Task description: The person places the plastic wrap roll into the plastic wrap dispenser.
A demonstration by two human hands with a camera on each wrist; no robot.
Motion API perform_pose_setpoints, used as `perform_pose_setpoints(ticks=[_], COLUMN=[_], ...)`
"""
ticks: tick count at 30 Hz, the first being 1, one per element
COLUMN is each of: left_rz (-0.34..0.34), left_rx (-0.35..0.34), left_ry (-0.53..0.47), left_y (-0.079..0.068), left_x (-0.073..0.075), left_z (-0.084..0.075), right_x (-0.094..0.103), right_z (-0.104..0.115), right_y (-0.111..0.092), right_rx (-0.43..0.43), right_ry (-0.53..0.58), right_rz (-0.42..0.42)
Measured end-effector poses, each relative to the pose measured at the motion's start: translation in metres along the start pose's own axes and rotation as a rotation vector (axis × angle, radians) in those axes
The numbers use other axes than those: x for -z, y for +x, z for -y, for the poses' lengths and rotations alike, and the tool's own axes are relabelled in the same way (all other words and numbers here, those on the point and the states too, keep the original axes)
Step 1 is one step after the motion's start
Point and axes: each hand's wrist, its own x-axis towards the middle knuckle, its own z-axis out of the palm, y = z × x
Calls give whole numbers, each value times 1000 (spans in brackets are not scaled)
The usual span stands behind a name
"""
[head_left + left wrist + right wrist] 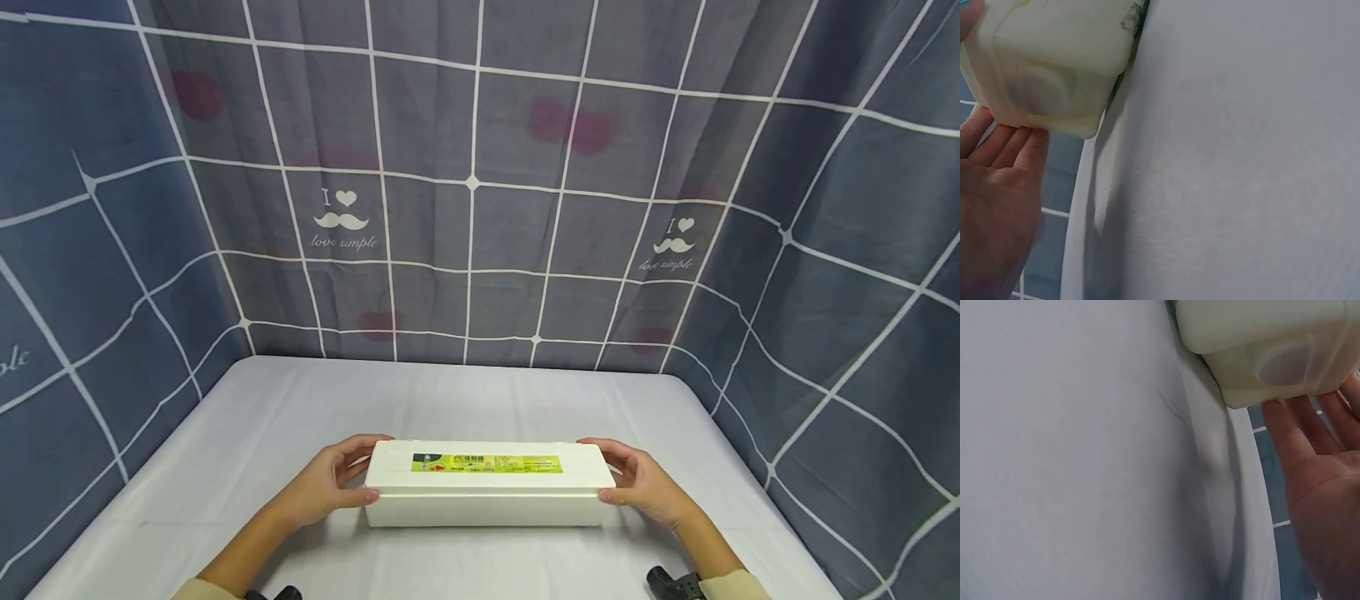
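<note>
A long cream-white cling film box (491, 510) with a green and yellow label on its lid lies crosswise near the middle of the white table. My left hand (322, 485) grips its left end, thumb at the front and fingers round the back. At the opposite end my right hand (651, 487) holds it the same way. In the left wrist view, fingers of the left hand (1000, 194) lie along the far side of the box (1063, 37). The right wrist view has the right hand (1329, 487) likewise against the box (1260, 328). The lid looks closed; the contents are hidden.
A white cloth covers the table (450, 400). Dark grey-blue curtain (420, 208) with white grid lines stands behind the table and along its left and right sides. Dark wrist devices (675, 585) show at the bottom edge by both sleeves.
</note>
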Motion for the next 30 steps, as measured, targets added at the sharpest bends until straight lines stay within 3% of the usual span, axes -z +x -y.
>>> perform_pose_setpoints(ticks=[10,30], left_rz=[33,35], left_rx=[-50,-62], left_ry=[21,60], left_y=[0,1], left_x=[1,3], left_z=[2,3], right_x=[-1,-2], right_z=[-2,1], right_y=[-3,0], right_rx=[7,-7], right_ry=[-6,-20], right_rz=[-2,11])
